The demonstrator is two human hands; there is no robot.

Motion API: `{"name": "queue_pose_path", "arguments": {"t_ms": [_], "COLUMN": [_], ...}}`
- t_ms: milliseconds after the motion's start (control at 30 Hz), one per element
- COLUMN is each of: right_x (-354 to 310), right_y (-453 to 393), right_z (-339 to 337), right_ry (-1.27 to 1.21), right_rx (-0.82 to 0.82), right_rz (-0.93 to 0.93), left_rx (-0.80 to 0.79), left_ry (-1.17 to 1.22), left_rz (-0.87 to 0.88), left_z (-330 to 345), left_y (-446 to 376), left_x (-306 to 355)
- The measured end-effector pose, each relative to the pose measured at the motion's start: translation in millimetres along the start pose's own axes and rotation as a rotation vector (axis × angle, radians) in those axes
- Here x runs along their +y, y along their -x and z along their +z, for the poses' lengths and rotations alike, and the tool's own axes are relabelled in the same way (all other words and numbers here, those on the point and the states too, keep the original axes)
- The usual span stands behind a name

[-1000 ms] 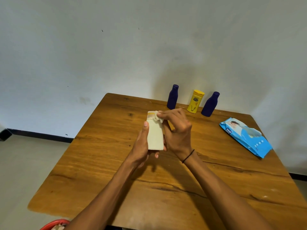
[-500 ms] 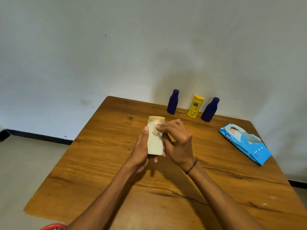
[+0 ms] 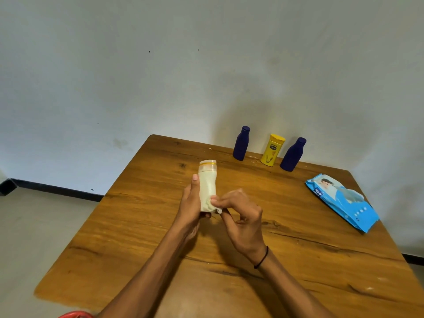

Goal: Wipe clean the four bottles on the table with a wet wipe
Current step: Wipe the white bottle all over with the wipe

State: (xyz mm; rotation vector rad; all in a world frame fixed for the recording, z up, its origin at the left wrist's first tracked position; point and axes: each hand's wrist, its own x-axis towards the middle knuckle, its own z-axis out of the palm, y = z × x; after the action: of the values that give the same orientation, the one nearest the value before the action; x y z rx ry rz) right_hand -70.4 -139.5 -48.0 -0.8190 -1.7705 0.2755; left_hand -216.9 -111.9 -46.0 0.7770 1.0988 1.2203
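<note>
My left hand [image 3: 192, 204] grips a cream bottle [image 3: 207, 180] with a yellow-ringed cap, held upright above the middle of the wooden table [image 3: 137, 237]. My right hand [image 3: 241, 216] pinches a white wet wipe [image 3: 212, 206] against the lower part of that bottle. At the table's far edge stand a dark blue bottle [image 3: 241, 143], a yellow bottle [image 3: 272, 149] and a second dark blue bottle [image 3: 293, 154], all upright by the wall.
A blue pack of wet wipes [image 3: 341, 200] lies flat at the right side of the table. A red object [image 3: 75, 315] shows at the bottom edge, below the table's front left corner. The wall stands right behind the bottles.
My right hand has slid the wipe down the cream bottle, from its cap to its lower end. The cap now shows bare. My left hand keeps its hold.
</note>
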Motion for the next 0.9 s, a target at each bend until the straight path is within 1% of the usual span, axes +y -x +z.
{"name": "queue_pose_path", "arguments": {"t_ms": [100, 167, 300, 433, 500, 600, 700, 800, 900], "right_x": [-1.0, 3.3, 10.7, 6.3, 3.7, -3.8, -7.8, -5.4, -0.9], "right_y": [-4.8, -16.4, -43.6, -55.5, -51.6, -33.1, -15.0, -4.0, -5.9], "right_z": [2.9, 5.5, 8.9, 10.6, 12.2, 13.8, 8.6, 4.0, 5.2], "right_ry": [0.068, 0.141, 0.217, 0.168, 0.104, 0.023, -0.012, 0.003, 0.129], "right_rx": [-0.031, -0.001, 0.139, 0.208, 0.18, 0.082, 0.003, -0.079, -0.099], "right_rz": [-0.1, -0.128, -0.113, -0.054, -0.016, 0.0, 0.009, -0.051, -0.164], "left_rx": [-0.023, -0.061, -0.135, -0.235, -0.27, -0.32, -0.336, -0.353, -0.357], "left_ry": [0.044, 0.069, 0.126, 0.151, 0.161, 0.251, 0.324, 0.335, 0.272], "left_rz": [-0.041, -0.031, -0.084, -0.104, -0.078, -0.027, -0.04, -0.062, -0.054], "left_z": [6.6, 10.4, 9.2, 4.1, 5.3, 6.3, 3.3, 0.8, 6.0], "left_y": [1.7, 4.5, 11.5, 13.3, 11.7, 7.5, 4.5, 1.2, 3.3], "left_x": [0.8, -0.2, -4.5, -5.7, -3.9, 2.0, 6.0, 4.1, 4.8]}}
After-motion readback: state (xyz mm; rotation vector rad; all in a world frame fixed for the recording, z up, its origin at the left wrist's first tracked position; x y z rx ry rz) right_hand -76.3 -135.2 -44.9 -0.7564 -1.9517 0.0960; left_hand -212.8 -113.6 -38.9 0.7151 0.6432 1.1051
